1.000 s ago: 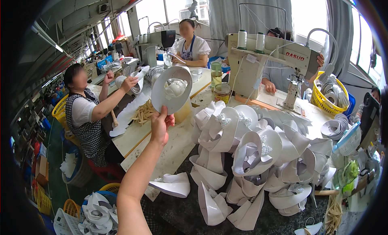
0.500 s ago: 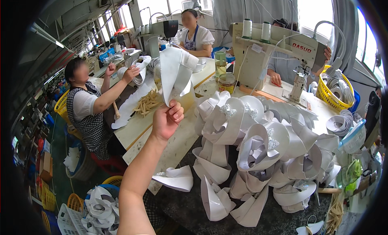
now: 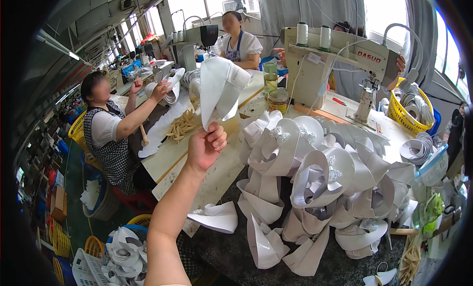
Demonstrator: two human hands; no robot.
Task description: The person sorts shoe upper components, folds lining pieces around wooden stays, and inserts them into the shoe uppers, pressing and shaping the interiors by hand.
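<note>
A busy sewing workshop curved away beneath tall windows, with a pale workbench (image 3: 207, 185) running into it and a dark mottled surface (image 3: 221, 254) on the near side. In the middle, above the bench, the left hand (image 3: 206, 149) held up a white shoe upper (image 3: 217, 86), thumb and curled fingers closed in a pinch on its lower tip; the upper's broad, folded part stood above the fist. To the right of the forearm, a large heap of similar white uppers (image 3: 315, 180), several with glittering ornaments, covered much of the near bench, and a single upper (image 3: 219, 219) lay just left of it. Beyond the heap stood a cream sewing machine (image 3: 305, 74) with two thread cones (image 3: 301, 36), and a red pen (image 3: 339, 101) lay by its base. A yellow basket (image 3: 408, 113) sat at the far right. On the left, a co-worker in a checked apron (image 3: 106, 148) held up white pieces, probably more uppers, beyond a pile of beige strips (image 3: 180, 126).
</note>
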